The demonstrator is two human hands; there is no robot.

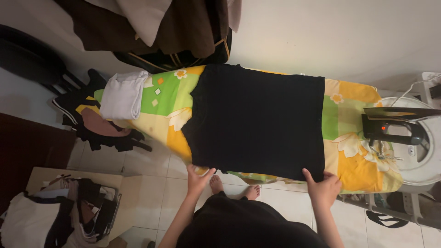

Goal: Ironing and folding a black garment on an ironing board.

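Single head-worn view, steeply downward, close above the ironing board (358,92)

No packages, labels, signs or screens are visible.

Setting: home laundry corner | Evidence: floral ironing board (353,92), upright iron (390,126), washing machine (425,156), clothes heaps (69,216), tiled floor (147,160), bare feet (234,186)

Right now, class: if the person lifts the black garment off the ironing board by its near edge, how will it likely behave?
The black garment lies flat and follows the ironing board, so it is probably floppy and would sag between the left hand and right hand. It looks thin, so likely light. Pushed, it may bunch up rather than slide whole.
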